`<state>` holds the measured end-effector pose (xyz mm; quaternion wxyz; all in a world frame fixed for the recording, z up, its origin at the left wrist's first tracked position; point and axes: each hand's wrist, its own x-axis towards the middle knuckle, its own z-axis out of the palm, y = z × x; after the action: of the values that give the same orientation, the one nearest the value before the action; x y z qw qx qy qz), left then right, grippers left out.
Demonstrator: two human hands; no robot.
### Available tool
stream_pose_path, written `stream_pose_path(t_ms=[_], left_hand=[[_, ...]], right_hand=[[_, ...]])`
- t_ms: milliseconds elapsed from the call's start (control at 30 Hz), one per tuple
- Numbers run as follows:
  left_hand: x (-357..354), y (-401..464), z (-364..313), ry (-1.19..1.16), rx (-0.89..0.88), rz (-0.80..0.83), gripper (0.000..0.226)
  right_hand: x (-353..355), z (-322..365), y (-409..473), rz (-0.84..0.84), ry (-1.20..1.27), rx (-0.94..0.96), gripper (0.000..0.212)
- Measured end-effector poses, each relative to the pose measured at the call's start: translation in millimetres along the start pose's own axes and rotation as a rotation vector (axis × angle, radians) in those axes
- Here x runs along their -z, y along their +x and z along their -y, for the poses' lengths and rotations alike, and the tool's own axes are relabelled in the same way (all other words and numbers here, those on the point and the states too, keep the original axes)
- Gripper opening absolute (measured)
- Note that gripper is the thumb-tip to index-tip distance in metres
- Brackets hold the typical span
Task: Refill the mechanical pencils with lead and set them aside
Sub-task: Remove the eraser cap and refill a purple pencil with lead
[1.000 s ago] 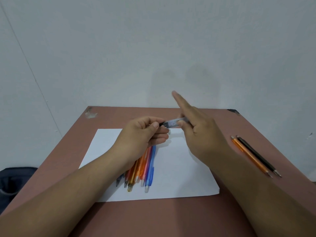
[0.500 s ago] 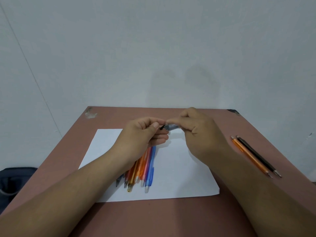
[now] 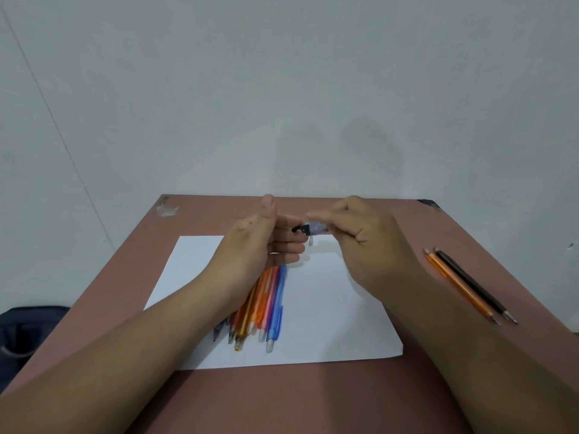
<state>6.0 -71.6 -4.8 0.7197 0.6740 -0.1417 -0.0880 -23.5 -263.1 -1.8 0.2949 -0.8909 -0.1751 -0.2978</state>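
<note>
I hold the small lead case (image 3: 315, 228) in the air above the far edge of the white paper (image 3: 329, 308), between my two hands. My right hand (image 3: 369, 242) pinches its clear body with curled fingers. My left hand (image 3: 266, 242) is beside the black cap end; its fingers are curled and the thumb points up, but I cannot tell if they grip the cap or only come near it, because the picture is blurred there.

The pencils to refill (image 3: 263, 305) lie in a bunch on the paper, under my left wrist, with the tips toward me. Two thin pencils, one orange (image 3: 460, 289) and one black (image 3: 473, 286), lie set aside on the right part of the table (image 3: 313, 399), well apart from the paper.

What could go wrong, in my judgement: the case is held almost level, so if the cap comes off suddenly, leads may slide out and scatter on the paper or roll off the table. They are thin and will break easily if I pinch them hard. A small pale piece (image 3: 310, 242) lies on the paper just below the case; I cannot tell what it is, and my hand may knock it away. My left forearm also hangs low over the bunch and could roll the pencils out of order.
</note>
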Motion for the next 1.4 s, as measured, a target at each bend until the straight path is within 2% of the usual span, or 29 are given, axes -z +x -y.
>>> stream_pose_path(t_ms=[67,200,300,400,533,633,733,867,967,1067,1167,1267,1400], left_hand=[[0.4,0.6,0.5,-0.003,0.006,-0.006,0.071],[-0.5,2.3,0.2,0.009,0.017,0.0,0.078],[-1.7,2.9,-0.5,-0.019,0.04,-0.008,0.081],[-2.7,3.3,-0.6,-0.017,0.041,0.002,0.087],[-3.4,3.8,-1.8,-0.057,0.065,0.018,0.093],[-2.9,4.2,-1.6,-0.039,0.065,0.025,0.096],[-2.8,4.1,-1.1,-0.055,0.067,0.022,0.096],[-3.1,4.0,-1.5,-0.039,0.069,0.018,0.096],[-3.2,3.7,-2.1,-0.048,0.074,0.021,0.095],[-3.7,3.6,-2.3,-0.026,0.074,0.016,0.096],[-3.9,3.6,-2.5,-0.03,0.076,0.023,0.095],[-3.8,2.3,-2.9,-0.043,0.084,0.012,0.085],[-0.4,-4.2,-5.8,-0.02,0.046,0.001,0.036]], right_hand=[[0.4,0.2,2.4,0.015,0.016,-0.064,0.065],[0.5,0.8,-0.1,0.008,-0.026,0.001,0.06],[1.0,1.3,2.8,0.022,0.03,-0.099,0.072],[0.1,1.3,0.0,0.029,-0.009,-0.023,0.06],[2.8,4.3,3.1,0.02,0.037,-0.109,0.072],[2.9,7.5,-1.2,0.024,0.017,-0.031,0.054],[4.1,5.3,2.1,0.036,0.061,-0.097,0.065],[2.8,5.1,-1.3,0.036,0.003,-0.032,0.055],[3.3,6.1,-0.1,0.045,0.037,-0.108,0.065],[1.5,3.3,-1.2,0.037,-0.019,-0.05,0.053],[1.6,4.3,-1.0,0.036,0.003,-0.111,0.054],[2.6,6.8,-1.2,0.02,0.031,-0.132,0.052],[3.9,6.7,0.1,-0.012,0.074,-0.194,0.048]])
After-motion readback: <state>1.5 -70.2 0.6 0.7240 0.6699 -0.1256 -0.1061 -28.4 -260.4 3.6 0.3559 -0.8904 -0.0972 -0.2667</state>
